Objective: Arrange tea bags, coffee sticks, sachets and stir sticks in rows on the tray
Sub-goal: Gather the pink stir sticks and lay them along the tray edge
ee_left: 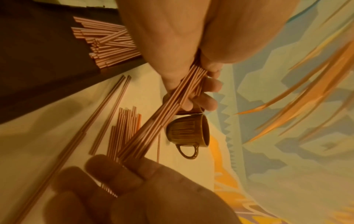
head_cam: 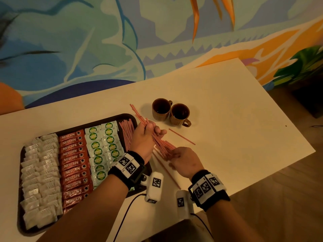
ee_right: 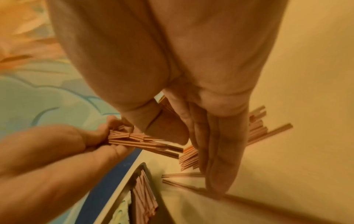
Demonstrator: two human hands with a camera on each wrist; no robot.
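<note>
Item: bundle of stir sticks [head_cam: 158, 138], pink, thin, many. Location: off the tray, held slanting above the table [head_cam: 244, 110] just right of the tray's right edge. My left hand [head_cam: 146, 137] is curled round the bundle's upper part, thumb and fingers wrapped tight. My right hand [head_cam: 185, 162] meets the lower ends with fingers straight and close together, squaring them up (a flat press, not a pinch).

Loose sticks [head_cam: 181, 136]: one lies alone on the table towards the cups, others lie flat under and beside my right hand.

Tray [head_cam: 21, 172], dark, left of my hands. Rows already laid, left to right: tea bags [head_cam: 40, 175], red coffee sticks [head_cam: 75, 165], green-and-white sachets [head_cam: 102, 147], then a partial pile of stir sticks [head_cam: 127, 132] at the right edge, some crossed.

Two brown cups [head_cam: 170, 111], touching, just beyond the bundle's far tips.

Risks, as I judge them: the bundle fans at both ends, so loosening my left hand could spill sticks; swinging the far tips could knock the cups; dropping the bundle onto the crossed pile would leave that row ragged.
</note>
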